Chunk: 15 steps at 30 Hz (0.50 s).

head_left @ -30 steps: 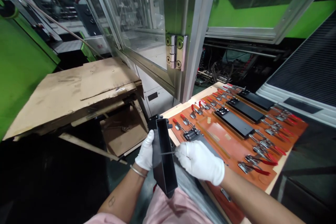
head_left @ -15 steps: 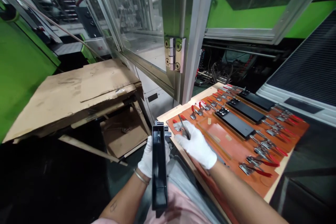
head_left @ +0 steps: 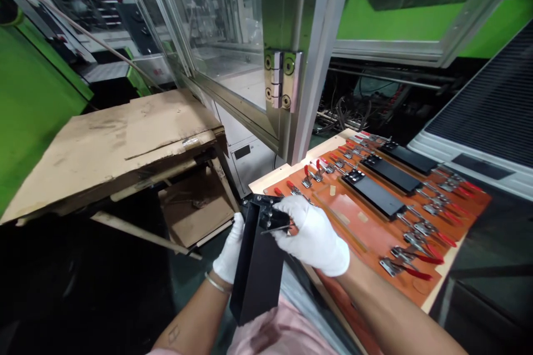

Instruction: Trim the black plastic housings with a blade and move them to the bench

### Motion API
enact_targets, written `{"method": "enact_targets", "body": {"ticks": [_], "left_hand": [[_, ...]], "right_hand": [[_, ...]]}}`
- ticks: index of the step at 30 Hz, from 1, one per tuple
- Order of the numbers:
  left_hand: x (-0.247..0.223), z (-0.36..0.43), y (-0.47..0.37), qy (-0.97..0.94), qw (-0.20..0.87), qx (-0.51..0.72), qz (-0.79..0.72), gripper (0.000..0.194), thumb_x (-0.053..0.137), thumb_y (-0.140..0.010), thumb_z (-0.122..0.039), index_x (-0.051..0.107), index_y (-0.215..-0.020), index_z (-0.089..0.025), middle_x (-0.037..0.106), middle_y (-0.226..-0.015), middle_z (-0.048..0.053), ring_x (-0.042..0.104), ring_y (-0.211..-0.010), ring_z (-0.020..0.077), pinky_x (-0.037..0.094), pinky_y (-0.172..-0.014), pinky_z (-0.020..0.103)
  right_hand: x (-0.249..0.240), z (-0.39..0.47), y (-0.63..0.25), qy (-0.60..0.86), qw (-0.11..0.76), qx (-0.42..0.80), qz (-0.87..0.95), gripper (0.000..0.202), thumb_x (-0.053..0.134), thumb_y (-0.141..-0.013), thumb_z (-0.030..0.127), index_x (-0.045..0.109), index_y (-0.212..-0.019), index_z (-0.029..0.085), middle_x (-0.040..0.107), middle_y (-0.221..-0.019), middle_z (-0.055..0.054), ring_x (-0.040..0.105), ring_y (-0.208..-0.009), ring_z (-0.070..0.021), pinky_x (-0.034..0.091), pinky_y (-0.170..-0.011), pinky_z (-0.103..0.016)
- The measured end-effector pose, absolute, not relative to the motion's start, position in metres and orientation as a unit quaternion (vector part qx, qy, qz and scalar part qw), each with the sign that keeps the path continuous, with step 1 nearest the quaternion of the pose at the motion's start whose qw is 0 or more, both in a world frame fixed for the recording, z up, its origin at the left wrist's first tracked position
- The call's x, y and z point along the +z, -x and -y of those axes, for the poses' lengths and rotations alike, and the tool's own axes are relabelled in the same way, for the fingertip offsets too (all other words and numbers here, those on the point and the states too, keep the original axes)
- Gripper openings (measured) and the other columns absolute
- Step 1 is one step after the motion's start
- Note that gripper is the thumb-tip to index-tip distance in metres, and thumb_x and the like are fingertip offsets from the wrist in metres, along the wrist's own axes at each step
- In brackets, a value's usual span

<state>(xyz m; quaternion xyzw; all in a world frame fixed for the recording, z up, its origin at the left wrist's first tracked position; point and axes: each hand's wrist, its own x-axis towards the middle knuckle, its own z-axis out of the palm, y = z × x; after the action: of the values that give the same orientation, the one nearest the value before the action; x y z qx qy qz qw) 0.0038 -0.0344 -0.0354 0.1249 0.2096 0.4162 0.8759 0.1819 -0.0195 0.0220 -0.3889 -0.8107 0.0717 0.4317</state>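
Note:
A long, hollow black plastic housing stands tilted in front of my body. My gloved left hand grips it from the left side, with most of the fingers hidden behind it. Small round posts with metal-looking ends show at its top end. Over that end my gloved right hand is closed on a thin, dark, stick-like tool. The tool lies across the housing just below the posts; its exact kind is unclear.
To the right, an orange fixture board carries several red-handled toggle clamps and black housings. A cardboard-covered table is at left. Ahead, a metal-framed door with a hinge reaches down between them.
My right hand has moved left from over the board's edge to the housing's top end, bringing the thin tool. The housing has turned, so its broad side now shows.

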Motion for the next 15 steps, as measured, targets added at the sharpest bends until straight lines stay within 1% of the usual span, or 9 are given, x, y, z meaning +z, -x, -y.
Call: {"method": "enact_targets", "body": {"ticks": [2,3,5,7,9,12,13,15], "left_hand": [[-0.028,0.039,-0.002,-0.138,0.888,0.391,-0.200,0.059,0.057,-0.076,-0.064,0.069,-0.101,-0.012,0.073,-0.083,0.011,0.069,-0.082,0.0261,0.051,-0.083,0.038],[-0.026,0.041,-0.002,-0.142,0.896,0.373,-0.196,0.062,0.061,-0.072,-0.066,0.069,-0.101,-0.012,0.073,-0.084,0.012,0.069,-0.085,0.0279,0.050,-0.085,0.040],[-0.026,0.042,-0.003,-0.146,0.910,0.342,-0.181,0.068,0.062,-0.067,-0.070,0.070,-0.101,-0.012,0.073,-0.083,0.012,0.068,-0.087,0.0304,0.049,-0.085,0.042],[-0.031,0.041,-0.005,-0.159,0.913,0.337,-0.164,0.074,0.059,-0.063,-0.076,0.070,-0.099,-0.013,0.073,-0.081,0.012,0.069,-0.084,0.0315,0.050,-0.080,0.043],[-0.042,0.038,-0.006,-0.180,0.918,0.316,-0.160,0.076,0.056,-0.063,-0.079,0.070,-0.096,-0.013,0.072,-0.076,0.011,0.069,-0.076,0.0293,0.052,-0.071,0.040],[-0.061,0.034,-0.011,-0.198,0.926,0.283,-0.151,0.065,0.060,-0.064,-0.075,0.069,-0.087,-0.015,0.066,-0.065,0.006,0.064,-0.060,0.0211,0.049,-0.057,0.029],[-0.067,0.033,-0.013,-0.192,0.925,0.294,-0.143,0.063,0.062,-0.063,-0.074,0.068,-0.084,-0.015,0.065,-0.064,0.005,0.061,-0.057,0.0185,0.047,-0.053,0.026],[-0.075,0.030,-0.017,-0.166,0.910,0.358,-0.131,0.064,0.066,-0.058,-0.074,0.066,-0.082,-0.015,0.062,-0.067,0.004,0.055,-0.052,0.0138,0.041,-0.048,0.023]], "right_hand": [[0.023,0.020,-0.184,0.399,0.413,0.062,0.816,0.027,0.056,-0.075,0.020,0.059,-0.102,0.016,0.066,-0.094,-0.009,0.064,-0.085,-0.0212,0.052,-0.073,-0.031],[0.023,0.020,-0.185,0.403,0.405,0.065,0.818,0.027,0.056,-0.075,0.021,0.059,-0.102,0.017,0.066,-0.093,-0.009,0.064,-0.084,-0.0211,0.052,-0.073,-0.031],[0.021,0.020,-0.185,0.406,0.399,0.086,0.818,0.026,0.056,-0.075,0.022,0.059,-0.101,0.017,0.065,-0.093,-0.008,0.064,-0.083,-0.0207,0.052,-0.072,-0.031],[0.018,0.020,-0.185,0.406,0.411,0.124,0.806,0.024,0.057,-0.076,0.022,0.059,-0.099,0.018,0.065,-0.093,-0.007,0.063,-0.083,-0.0199,0.051,-0.074,-0.031],[0.014,0.019,-0.184,0.411,0.438,0.162,0.783,0.020,0.058,-0.075,0.022,0.060,-0.095,0.019,0.064,-0.090,-0.005,0.062,-0.082,-0.0188,0.051,-0.076,-0.031],[0.009,0.017,-0.182,0.434,0.459,0.199,0.749,0.016,0.061,-0.075,0.023,0.059,-0.090,0.020,0.062,-0.087,-0.004,0.061,-0.080,-0.0188,0.050,-0.076,-0.032],[0.008,0.017,-0.182,0.447,0.457,0.208,0.740,0.017,0.062,-0.075,0.024,0.059,-0.091,0.020,0.062,-0.090,-0.005,0.061,-0.082,-0.0194,0.050,-0.077,-0.033],[0.009,0.019,-0.183,0.482,0.439,0.223,0.725,0.025,0.064,-0.076,0.027,0.056,-0.098,0.020,0.061,-0.095,-0.006,0.061,-0.085,-0.0208,0.049,-0.078,-0.035]]}}
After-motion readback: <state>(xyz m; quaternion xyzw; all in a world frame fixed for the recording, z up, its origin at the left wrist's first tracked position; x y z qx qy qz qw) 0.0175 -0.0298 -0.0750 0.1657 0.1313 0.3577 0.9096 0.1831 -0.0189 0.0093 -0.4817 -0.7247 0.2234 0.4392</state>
